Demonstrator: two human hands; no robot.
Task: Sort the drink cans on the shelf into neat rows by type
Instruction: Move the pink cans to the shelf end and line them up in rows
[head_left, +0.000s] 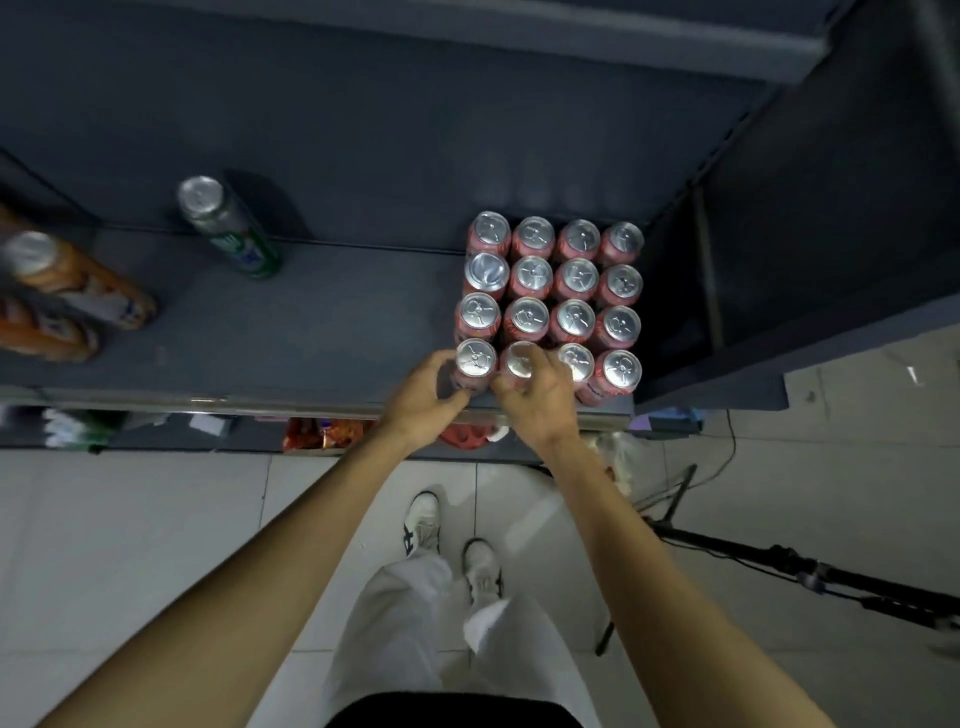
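The red cans (553, 296) stand as a tight four-by-four block at the right end of the shelf (322, 322), so I judge that type nearly finished. My left hand (423, 397) grips the block's front-left can (475, 358), and my right hand (537, 395) curls round the can just beside it (519, 361). Well left of the block, a green can (228, 223) stands alone and two orange cans (67, 291) sit at the far end, still unsorted. Nothing stands between them and the block.

Red cans (553, 299): 16 (four-by-four); orange cans (78, 283): 2; green can (231, 228): 1.
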